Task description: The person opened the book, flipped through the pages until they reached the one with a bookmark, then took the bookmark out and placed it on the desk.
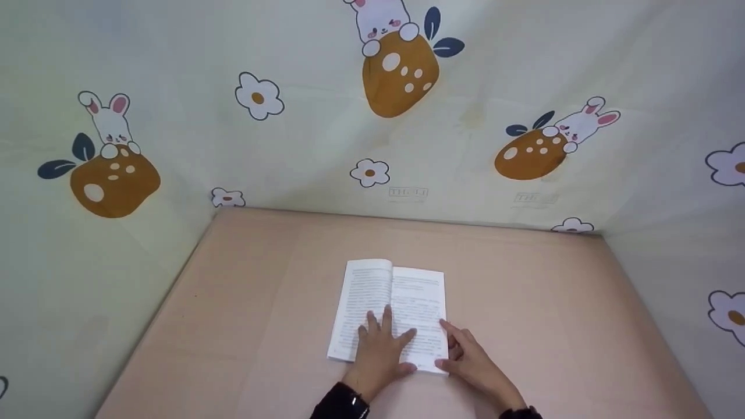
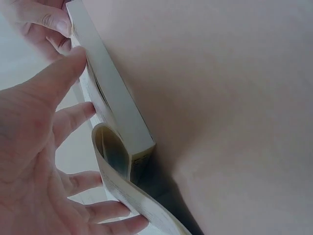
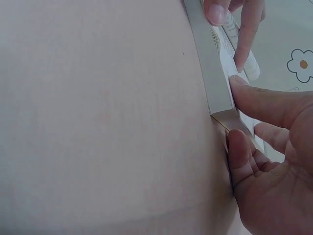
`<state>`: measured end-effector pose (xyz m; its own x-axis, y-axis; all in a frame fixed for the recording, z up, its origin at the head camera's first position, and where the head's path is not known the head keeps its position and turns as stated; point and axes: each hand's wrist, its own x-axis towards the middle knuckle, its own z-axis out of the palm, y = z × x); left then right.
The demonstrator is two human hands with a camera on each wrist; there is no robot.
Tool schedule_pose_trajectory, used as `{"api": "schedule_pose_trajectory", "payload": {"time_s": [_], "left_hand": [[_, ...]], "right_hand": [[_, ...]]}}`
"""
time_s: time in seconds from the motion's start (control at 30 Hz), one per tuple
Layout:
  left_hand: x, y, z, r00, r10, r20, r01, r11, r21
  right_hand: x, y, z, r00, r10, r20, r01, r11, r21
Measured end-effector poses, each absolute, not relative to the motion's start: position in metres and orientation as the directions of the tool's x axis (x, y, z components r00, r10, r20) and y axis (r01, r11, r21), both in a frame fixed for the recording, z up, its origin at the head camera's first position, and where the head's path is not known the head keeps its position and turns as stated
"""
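An open book (image 1: 418,297) with printed pages lies on the table. My left hand (image 1: 377,355) is spread over it, with the fingers on the left page and around the fold, and the thumb by the lower edge. In the left wrist view, the left-hand pages (image 2: 110,178) bow up in a loop beside the thick page block (image 2: 115,93). At the right side, my right hand (image 1: 480,366) grips the book near its lower right corner. Its thumb (image 3: 259,103) rests on the top page, while other fingers curl against the side edge.
The pinkish-beige tabletop (image 1: 233,302) extends around the book. Behind it and at both sides hang pale cloth walls (image 1: 302,151) printed with rabbits, orange fruit and flowers. Dark sleeves (image 1: 342,401) cover both wrists.
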<state>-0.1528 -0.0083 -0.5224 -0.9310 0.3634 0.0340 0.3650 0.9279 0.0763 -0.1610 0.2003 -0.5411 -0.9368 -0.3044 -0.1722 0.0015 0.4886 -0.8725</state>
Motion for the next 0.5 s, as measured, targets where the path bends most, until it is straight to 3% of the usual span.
{"api": "schedule_pose_trajectory", "payload": {"time_s": [0.5], "left_hand": [[-0.1537, -0.0078, -0.518, -0.934, 0.357, -0.003, 0.356, 0.933, 0.05]], "right_hand": [[-0.1607, 0.1965, -0.5425, -0.946, -0.277, -0.168, 0.013, 0.486, -0.874]]}}
